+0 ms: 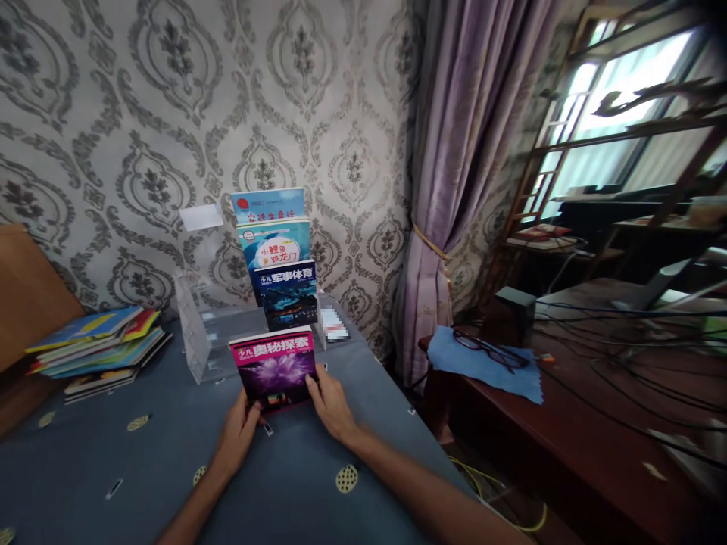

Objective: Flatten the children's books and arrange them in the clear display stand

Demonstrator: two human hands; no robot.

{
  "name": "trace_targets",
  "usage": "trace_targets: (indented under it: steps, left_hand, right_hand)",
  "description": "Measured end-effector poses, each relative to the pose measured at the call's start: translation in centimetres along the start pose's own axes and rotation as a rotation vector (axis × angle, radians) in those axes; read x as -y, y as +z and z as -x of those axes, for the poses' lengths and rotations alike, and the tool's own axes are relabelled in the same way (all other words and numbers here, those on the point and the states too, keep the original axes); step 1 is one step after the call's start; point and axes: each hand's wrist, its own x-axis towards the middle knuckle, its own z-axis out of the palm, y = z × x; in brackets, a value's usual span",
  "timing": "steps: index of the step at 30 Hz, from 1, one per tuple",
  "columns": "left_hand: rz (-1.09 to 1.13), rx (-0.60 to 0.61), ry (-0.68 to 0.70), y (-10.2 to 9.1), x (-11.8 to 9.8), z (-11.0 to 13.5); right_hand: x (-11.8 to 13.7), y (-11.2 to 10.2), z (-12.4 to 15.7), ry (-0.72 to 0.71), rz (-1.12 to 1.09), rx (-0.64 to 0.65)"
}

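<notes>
A pink and purple magazine (275,367) stands tilted in the front slot of a clear acrylic tiered rack (196,333) on a blue cloth-covered table (170,454). My left hand (238,433) grips its lower left corner. My right hand (331,405) holds its lower right edge, fingers closed on it. Behind it, rising in steps, stand a dark blue magazine (287,291), a light blue one (274,242) and another blue one (268,204) at the top.
A stack of colourful books (99,348) lies at the table's left. To the right stands a dark wooden desk (568,431) with a blue cloth (482,367), glasses (491,350) and several cables. A purple curtain (454,189) hangs behind.
</notes>
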Motion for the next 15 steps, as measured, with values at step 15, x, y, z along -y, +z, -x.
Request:
trace_targets:
  steps: [15]
  left_hand:
    - [-0.212, -0.126, 0.14, 1.2, 0.2, -2.1]
  right_hand:
    - [-2.9, 1.4, -1.5, 0.013, 0.053, -0.027]
